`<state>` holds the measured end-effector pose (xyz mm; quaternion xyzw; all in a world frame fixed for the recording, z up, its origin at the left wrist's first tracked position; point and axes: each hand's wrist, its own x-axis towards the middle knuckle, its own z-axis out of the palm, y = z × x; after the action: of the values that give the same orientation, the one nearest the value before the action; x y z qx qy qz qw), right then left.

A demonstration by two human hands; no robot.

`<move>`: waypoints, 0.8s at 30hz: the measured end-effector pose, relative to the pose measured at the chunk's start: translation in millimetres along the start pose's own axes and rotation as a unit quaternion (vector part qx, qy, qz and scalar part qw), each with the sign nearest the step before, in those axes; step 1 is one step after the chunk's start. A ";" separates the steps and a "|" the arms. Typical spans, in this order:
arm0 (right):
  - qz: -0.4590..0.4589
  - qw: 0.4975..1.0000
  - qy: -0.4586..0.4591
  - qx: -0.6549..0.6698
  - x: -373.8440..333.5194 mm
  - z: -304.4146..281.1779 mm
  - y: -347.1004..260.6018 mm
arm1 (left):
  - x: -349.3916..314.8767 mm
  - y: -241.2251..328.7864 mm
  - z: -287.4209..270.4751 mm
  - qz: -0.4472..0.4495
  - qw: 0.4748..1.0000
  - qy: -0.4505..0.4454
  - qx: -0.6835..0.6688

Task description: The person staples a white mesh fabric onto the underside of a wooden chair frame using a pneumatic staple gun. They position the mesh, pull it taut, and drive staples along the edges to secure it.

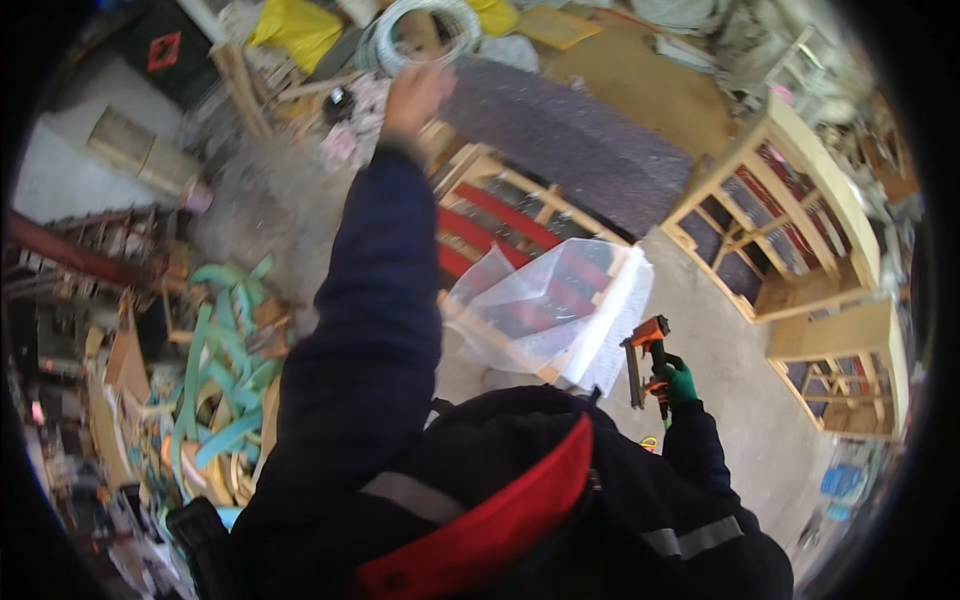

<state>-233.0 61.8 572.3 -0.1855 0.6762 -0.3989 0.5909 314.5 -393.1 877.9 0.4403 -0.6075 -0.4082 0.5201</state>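
My right hand (680,381), in a green glove, is wrapped round the grip of an orange and black staple gun (656,362), held low at my right side. My bare left hand (414,98) reaches far forward, and motion blur hides how its fingers lie. Just beyond it is a white coil (398,32), but I cannot tell whether they touch. Before me a wooden frame (468,172) with red straps (490,222) lies low. Thin white sheeting (530,300) is draped over its near right corner.
A dark grey sheet-covered slab (570,125) lies behind the frame. Two wooden frames (815,215) (838,345) stand at the right. Green foam strips (215,370) and scraps are heaped at the left. Yellow bags (298,35) lie at the far left.
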 end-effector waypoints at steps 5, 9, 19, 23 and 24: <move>0.001 0.999 -0.020 -0.038 -5.4 23.8 2.9 | 7.7 109.0 46.7 0.258 0.953 0.028 0.159; 0.021 1.000 -0.011 -0.002 -3.9 18.7 22.1 | -117.2 57.0 43.7 0.105 0.905 -0.377 0.166; -0.095 0.967 0.016 -0.235 30.3 -57.1 33.5 | -286.0 -198.4 7.6 -0.196 0.855 -0.280 0.391; -0.238 0.902 -0.001 -0.361 89.5 -15.5 4.6 | -320.2 -207.1 -25.3 -0.120 0.845 -0.256 0.454; -0.289 0.877 -0.014 -0.384 98.2 -8.4 -1.1 | -320.1 -185.5 -29.4 -0.066 0.836 -0.253 0.483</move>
<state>-264.0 -7.2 509.0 -0.5905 0.6840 -0.2586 0.3416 386.9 -138.9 617.4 0.5557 -0.8075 -0.1936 0.0412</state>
